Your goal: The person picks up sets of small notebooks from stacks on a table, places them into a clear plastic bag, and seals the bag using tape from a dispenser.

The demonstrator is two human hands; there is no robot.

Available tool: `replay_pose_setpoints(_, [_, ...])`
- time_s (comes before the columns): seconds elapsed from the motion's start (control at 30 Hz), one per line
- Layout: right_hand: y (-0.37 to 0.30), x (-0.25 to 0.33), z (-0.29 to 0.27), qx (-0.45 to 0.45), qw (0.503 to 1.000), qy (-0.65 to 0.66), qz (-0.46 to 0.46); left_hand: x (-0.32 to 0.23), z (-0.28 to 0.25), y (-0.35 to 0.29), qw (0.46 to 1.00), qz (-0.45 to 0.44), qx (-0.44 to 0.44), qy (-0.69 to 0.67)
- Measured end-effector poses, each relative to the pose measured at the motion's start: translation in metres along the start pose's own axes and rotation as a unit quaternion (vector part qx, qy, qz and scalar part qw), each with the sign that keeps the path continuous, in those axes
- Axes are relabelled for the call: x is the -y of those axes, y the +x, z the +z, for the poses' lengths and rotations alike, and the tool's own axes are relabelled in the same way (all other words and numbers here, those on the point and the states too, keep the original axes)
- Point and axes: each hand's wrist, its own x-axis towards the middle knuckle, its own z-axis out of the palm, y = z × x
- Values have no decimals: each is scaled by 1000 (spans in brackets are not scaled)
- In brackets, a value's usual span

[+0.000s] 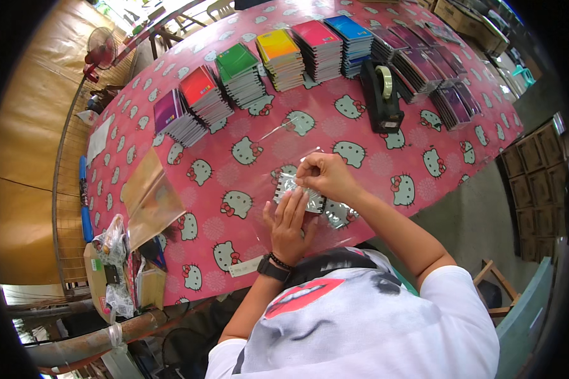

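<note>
In front of me lie spiral-bound notebooks (287, 182), side by side as far as I can tell, with clear plastic (340, 215) over and around them. My left hand (289, 226) rests flat on the plastic-covered notebooks, its fingers stretched out. Just above it, my right hand (329, 177) has thumb and fingertips pinched together over the notebooks' upper part. What sits in that pinch is too small to make out; it may be plastic film or tape. Farther off to the right stands a black tape dispenser (380, 104) with a roll of clear tape.
Along the far side stand stacks of notebooks: purple (174, 117), red (203, 95), green (240, 74), yellow (278, 57), pink (316, 47) and blue (349, 44). More purple stacks (423, 63) are at right. Plastic sleeves (152, 202) and a ruler (246, 266) lie at left and near.
</note>
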Motion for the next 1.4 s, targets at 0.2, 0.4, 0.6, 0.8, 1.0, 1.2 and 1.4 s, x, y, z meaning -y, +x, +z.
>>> replay_pose_setpoints(0.2, [21,-31,-86,-272,945,-124,-136,0,-3,-1,999,-34,4,15])
replay_pose_setpoints(0.4, [31,-89,-219,-399,847,-315,154,-4,1,4,999,-31,12,-1])
replay_pose_setpoints(0.6, [23,-77,-187,-403,898,-178,-20,2,-6,0,998,-59,26,19])
replay_pose_setpoints(0.8, [-27,-118,-155,-414,879,187,144,-8,0,0,997,-70,35,-11])
replay_pose_setpoints(1.0, [26,-13,-69,88,966,213,117,-3,-9,-1,995,-85,53,-17])
replay_pose_setpoints(1.2, [61,52,-23,343,873,-343,-44,-3,-15,5,994,-87,55,-32])
replay_pose_setpoints(1.4, [69,40,-18,335,858,-389,-13,-1,-27,35,990,-31,134,13])
